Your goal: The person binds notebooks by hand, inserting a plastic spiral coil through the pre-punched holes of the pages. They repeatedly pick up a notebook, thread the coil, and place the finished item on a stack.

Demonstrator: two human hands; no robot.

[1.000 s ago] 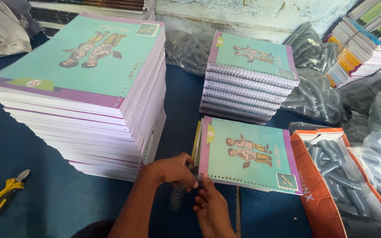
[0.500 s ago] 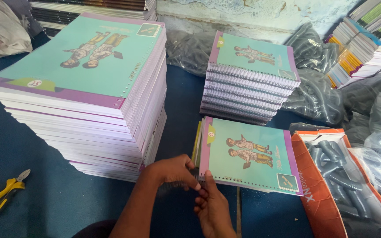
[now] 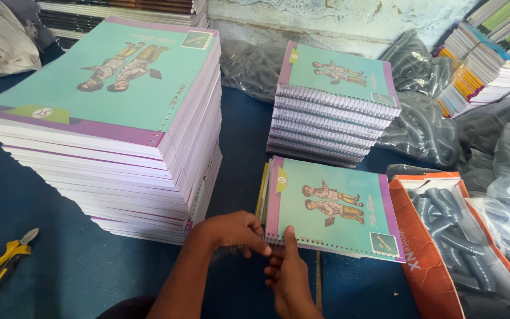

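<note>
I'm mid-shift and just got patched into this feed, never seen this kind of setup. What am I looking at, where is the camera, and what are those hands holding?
There is no machine here: a person works with two bare hands, and the one camera sits on their head, looking down at a blue work surface.

The left hand and the right hand meet at the near left corner of a teal and purple notebook, pinching at its punched edge. What the fingers hold there is too small to tell.

To the left stands a tall stack of unbound notebooks with the same cover. Behind is a shorter stack of spiral-bound notebooks. Yellow-handled pliers lie at the far left. An orange bag of grey coils sits on the right.
</note>
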